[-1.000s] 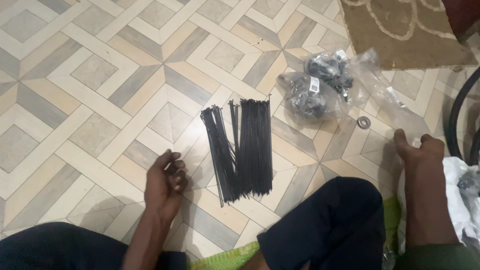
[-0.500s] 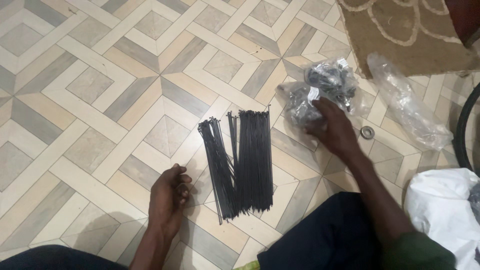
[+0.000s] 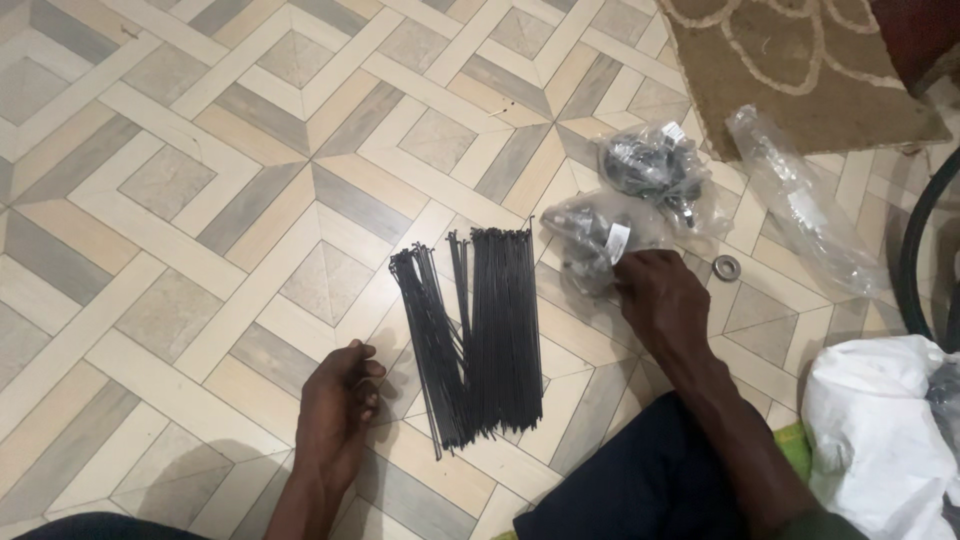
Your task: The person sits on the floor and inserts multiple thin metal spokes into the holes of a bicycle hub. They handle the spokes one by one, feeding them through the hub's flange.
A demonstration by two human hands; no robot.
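A bundle of thin black spokes (image 3: 485,335) lies on the patterned tile floor in front of me. My left hand (image 3: 338,405) rests on the floor just left of the spokes, fingers loosely curled, holding nothing. My right hand (image 3: 658,295) reaches forward and grips the near edge of a clear plastic bag with dark parts (image 3: 590,240). A second clear bag with dark parts (image 3: 650,170) lies just behind it. A small metal ring (image 3: 727,267) sits on the floor right of my right hand.
A long clear plastic sleeve (image 3: 800,205) lies at the right. A brown patterned mat (image 3: 790,60) covers the far right floor. A white bag (image 3: 880,440) sits at the lower right beside a dark curved rim (image 3: 908,250). My dark-trousered knee (image 3: 640,480) is below.
My right hand moved from the far right across to the nearer plastic bag and took hold of it. My left hand stayed beside the spokes.
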